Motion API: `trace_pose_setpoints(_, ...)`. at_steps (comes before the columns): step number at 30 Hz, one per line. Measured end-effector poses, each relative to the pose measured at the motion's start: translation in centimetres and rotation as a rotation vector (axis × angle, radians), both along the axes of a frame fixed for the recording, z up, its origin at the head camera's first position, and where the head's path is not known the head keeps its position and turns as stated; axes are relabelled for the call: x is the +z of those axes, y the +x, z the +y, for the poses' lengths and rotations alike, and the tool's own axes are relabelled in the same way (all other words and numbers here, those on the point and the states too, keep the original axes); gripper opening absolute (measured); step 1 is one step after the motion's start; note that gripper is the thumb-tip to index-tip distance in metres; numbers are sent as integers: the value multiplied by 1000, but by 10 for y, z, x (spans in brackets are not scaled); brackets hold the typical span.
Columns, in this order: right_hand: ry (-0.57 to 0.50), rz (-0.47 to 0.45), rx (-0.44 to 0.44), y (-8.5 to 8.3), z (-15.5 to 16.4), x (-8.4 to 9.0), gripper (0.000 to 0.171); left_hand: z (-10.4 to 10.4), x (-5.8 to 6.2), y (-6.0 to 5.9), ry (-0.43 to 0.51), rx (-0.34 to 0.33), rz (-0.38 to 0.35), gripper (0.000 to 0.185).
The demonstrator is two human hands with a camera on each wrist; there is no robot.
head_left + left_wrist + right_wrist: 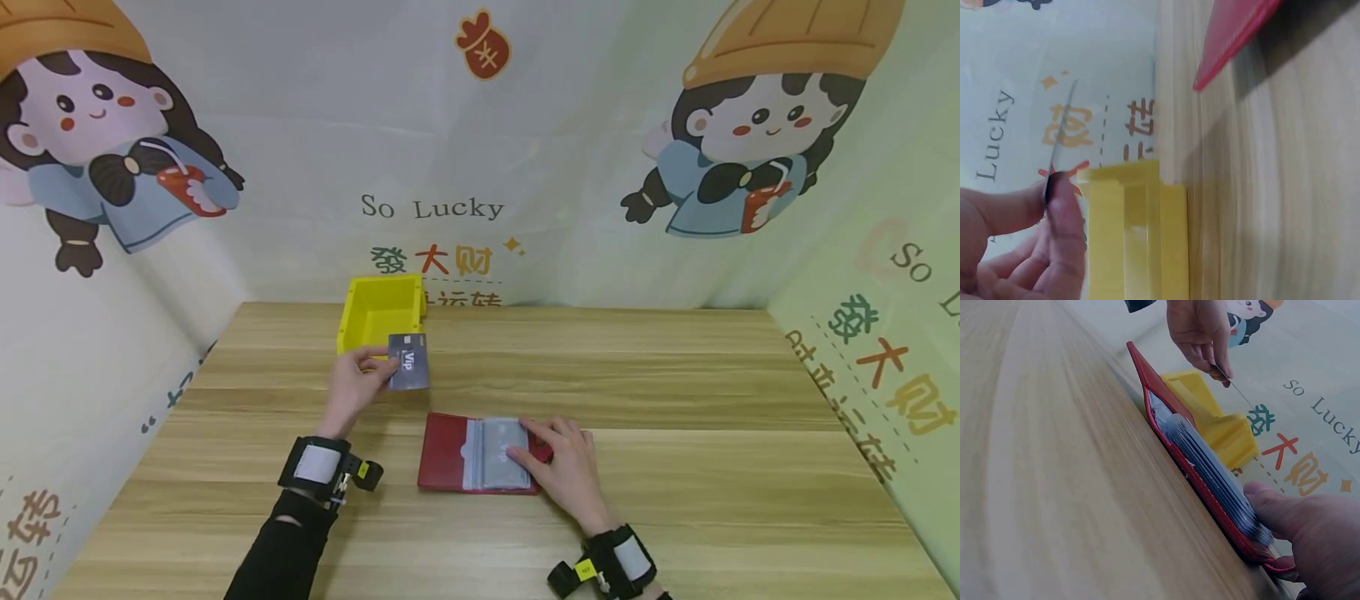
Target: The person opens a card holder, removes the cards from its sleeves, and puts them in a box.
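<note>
A dark grey card (pixel 408 371) printed "Vip" is pinched between the thumb and fingers of my left hand (pixel 352 387), raised in front of the yellow bin (pixel 382 310). In the left wrist view the card (pixel 1059 137) appears nearly edge-on. Below and to the right, a red card holder (pixel 444 454) lies spread on the table with its clear sleeves (pixel 501 471) uppermost. My right hand (pixel 568 471) grips its right side, thumb on the sleeves. From the right wrist, the stacked sleeves (pixel 1210 469) show edge-on, with fingers by the cover's edge partly hidden.
The wooden table (pixel 712 483) extends to both sides. Behind it hangs a printed backdrop (pixel 577 167), and the bin stands close to the table's back edge. A camera is strapped to each wrist.
</note>
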State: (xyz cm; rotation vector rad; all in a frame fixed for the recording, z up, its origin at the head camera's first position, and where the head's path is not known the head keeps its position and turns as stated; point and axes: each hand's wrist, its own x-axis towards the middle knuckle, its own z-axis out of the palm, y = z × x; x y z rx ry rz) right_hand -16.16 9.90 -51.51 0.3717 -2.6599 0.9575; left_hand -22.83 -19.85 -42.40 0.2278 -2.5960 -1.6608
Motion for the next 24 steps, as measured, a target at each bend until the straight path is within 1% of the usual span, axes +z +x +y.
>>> trace_pose_setpoints(2, -1, 11, 0, 0, 0, -1, 44, -3, 2, -7, -21, 47, 30, 33)
trace_pose_setpoints(6, 0, 47, 4, 0, 1, -3, 45, -8, 6, -18, -64, 114, 91, 31)
trace_pose_setpoints(9, -1, 65, 5, 0, 1, -3, 45, -11, 10, -26, -113, 151, 112, 31)
trace_pose_setpoints(13, -2, 53, 4, -1, 1, -2, 45, -14, 14, -37, -204, 187, 129, 30)
trace_pose_setpoints(16, 1, 36, 4, -1, 1, -2, 44, -16, 13, -45, -280, 201, 149, 28)
trace_pose_setpoints(19, 5, 31, 3, -1, 1, -2, 45, -16, 11, -51, -375, 194, 179, 28)
trace_pose_setpoints(21, 7, 31, 3, -1, 1, -2, 45, -14, 11, -54, -429, 182, 178, 29)
trace_pose_setpoints(24, 7, 28, 4, -1, 2, -1, 46, -9, 10, -57, -501, 163, 149, 30)
